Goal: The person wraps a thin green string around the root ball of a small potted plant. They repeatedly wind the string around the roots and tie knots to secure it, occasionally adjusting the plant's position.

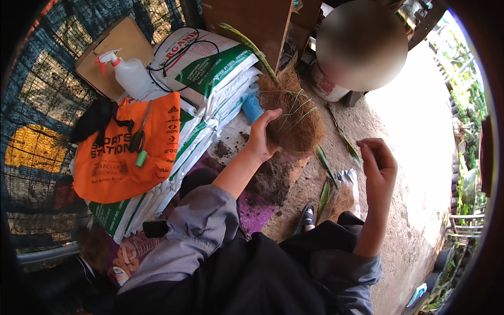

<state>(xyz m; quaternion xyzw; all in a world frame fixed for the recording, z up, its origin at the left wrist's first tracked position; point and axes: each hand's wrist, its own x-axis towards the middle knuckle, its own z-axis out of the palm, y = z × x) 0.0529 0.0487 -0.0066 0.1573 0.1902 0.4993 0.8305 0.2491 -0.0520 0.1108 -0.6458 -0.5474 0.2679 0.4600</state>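
My left hand point(264, 136) grips a bundle of brown coconut fibre point(301, 114) from its near left side. Green thread point(299, 103) crosses the bundle in several turns, and a long yellow-edged snake plant leaf point(252, 45) rises from its top. To the right of it, my right hand point(380, 159) is raised with thumb and fingertips drawn together; whether a thin thread lies between them cannot be made out. Beneath the bundle, a mass of dark soil and roots point(267, 183) rests against a terracotta-coloured surface point(298, 172). Loose snake plant leaves point(343, 139) lie on the ground.
Stacked soil sacks point(232, 67) stand at left, bearing an orange bag point(118, 157), scissors point(138, 136), a green thread spool point(141, 158) and a spray bottle point(132, 75). A plastic bag of fibre point(344, 197) lies near my foot. A white bucket point(328, 88) stands beyond, near another person.
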